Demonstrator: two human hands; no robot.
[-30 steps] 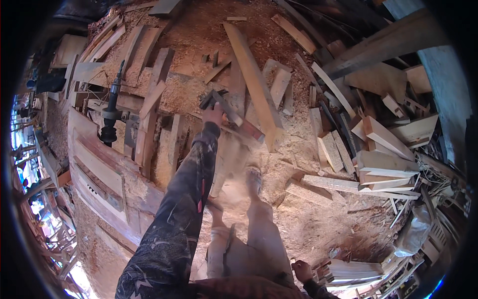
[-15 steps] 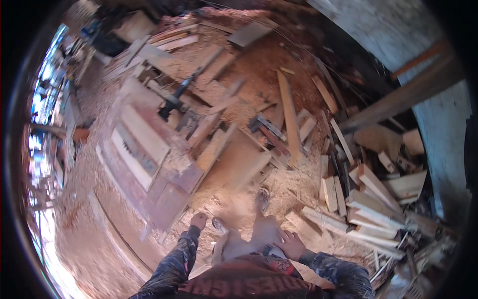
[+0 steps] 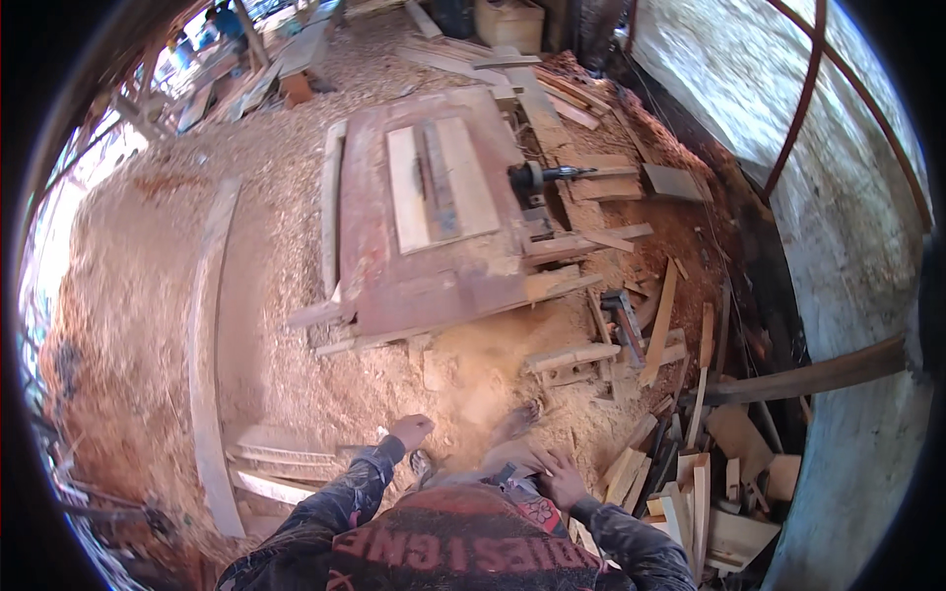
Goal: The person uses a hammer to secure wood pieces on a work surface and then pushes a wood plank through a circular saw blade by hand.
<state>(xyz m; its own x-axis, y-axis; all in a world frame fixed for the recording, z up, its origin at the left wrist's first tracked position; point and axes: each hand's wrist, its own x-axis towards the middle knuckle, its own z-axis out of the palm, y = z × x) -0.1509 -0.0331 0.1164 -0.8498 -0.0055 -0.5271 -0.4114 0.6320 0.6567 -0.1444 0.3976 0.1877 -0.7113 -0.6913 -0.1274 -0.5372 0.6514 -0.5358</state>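
Observation:
My left hand (image 3: 412,430) hangs over the sawdust in front of my body, its fingers curled closed; whether anything is inside them is hidden. My right hand (image 3: 563,481) rests on my right thigh, fingers spread and nothing visible in it. Ahead of me is a low reddish worktop (image 3: 384,295). Two pale boards, a left one (image 3: 405,187) and a right one (image 3: 467,177), lie on it side by side with a darker strip (image 3: 437,187) between them. At its right edge sits a black power tool (image 3: 532,176) with a slim front end.
A long plank (image 3: 209,345) lies on the sawdust to my left. Wood offcuts (image 3: 690,512) pile up at right, below a slanting pole (image 3: 808,377). A grey-blue tool (image 3: 619,307) lies among scraps right of the worktop. A pale sheet wall (image 3: 838,433) bounds the right side.
My view has turned left, so the worktop now stands nearly straight ahead and the offcut pile sits lower right. My left hand stays closed; the right stays on my thigh.

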